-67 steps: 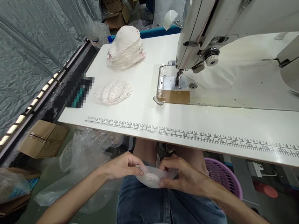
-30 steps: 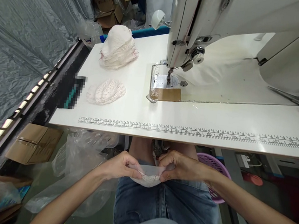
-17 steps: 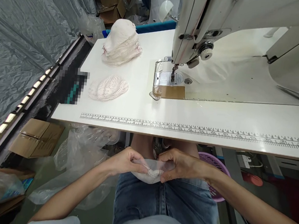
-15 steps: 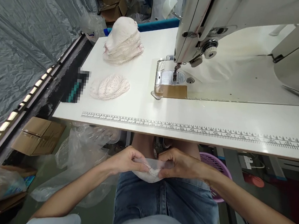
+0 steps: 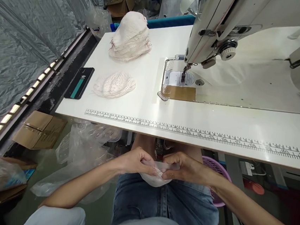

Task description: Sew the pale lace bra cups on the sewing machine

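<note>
Left hand [image 5: 143, 163]: fingers curled, thumb drawn against the index finger, pinching the left part of a sheer white fabric piece [image 5: 155, 181]. Right hand [image 5: 180, 166]: thumb and index finger likewise nipping the same piece from its right side, remaining fingers bent; the two thumb tips lie close together. Fabric is located between both hands, above the blue denim shorts [image 5: 141, 203] and on the wearer's side of the table's near edge. Beyond the hands: white sewing table [image 5: 142, 106] with a printed ruler scale [image 5: 196, 132]. Ahead and right of the right hand, white sewing machine [image 5: 213, 26], presser foot [image 5: 184, 75] above a metal needle plate [image 5: 171, 78]. Ahead and left of the left hand: loose white lace piece [image 5: 118, 85], stack of white fabric pieces [image 5: 130, 38] behind it, black phone [image 5: 79, 83] farther left. Left of the left hand, below table level: clear plastic bags [image 5: 85, 148], then cardboard box [image 5: 39, 130]. Beside the right forearm and partly hidden by it, purple perforated basket [image 5: 220, 167]. Silvery sheeting [image 5: 34, 20] at far left. Held fabric: thin, translucent at upper edge, rounded below, lace-like strip near the thumbs; layering indistinct.
</note>
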Demonstrator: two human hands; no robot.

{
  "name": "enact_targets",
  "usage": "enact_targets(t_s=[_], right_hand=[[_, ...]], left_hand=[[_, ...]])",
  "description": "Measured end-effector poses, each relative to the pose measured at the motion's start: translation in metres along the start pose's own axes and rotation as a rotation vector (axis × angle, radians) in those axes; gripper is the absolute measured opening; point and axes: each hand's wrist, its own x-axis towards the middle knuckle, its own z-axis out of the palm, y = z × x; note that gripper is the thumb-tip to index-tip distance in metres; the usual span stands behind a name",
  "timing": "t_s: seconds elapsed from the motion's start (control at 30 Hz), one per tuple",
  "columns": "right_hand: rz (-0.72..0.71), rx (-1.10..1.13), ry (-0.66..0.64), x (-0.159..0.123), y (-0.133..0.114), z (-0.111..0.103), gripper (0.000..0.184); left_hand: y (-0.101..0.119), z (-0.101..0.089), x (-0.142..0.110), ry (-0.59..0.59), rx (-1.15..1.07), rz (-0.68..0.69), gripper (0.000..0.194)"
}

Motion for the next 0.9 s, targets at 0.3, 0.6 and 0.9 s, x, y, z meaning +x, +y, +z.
enact_targets(t_s=[0.3,0.6,0.9], right_hand=[[0.035,0.073,-0.012,-0.007,0.009,0.003,0.034],[0.033,0.083,0.029,-0.014,0.007,0.008,0.029],[0.041,0.104,0.054,-0.008,0.008,0.012,0.033]], left_hand=[[-0.001,0.005,0.001,-0.033,0.178,0.13,0.025],[-0.002,0.011,-0.005,0.098,0.195,0.186,0.022],[-0.007,0.016,-0.004,0.147,0.1,0.164,0.023]])
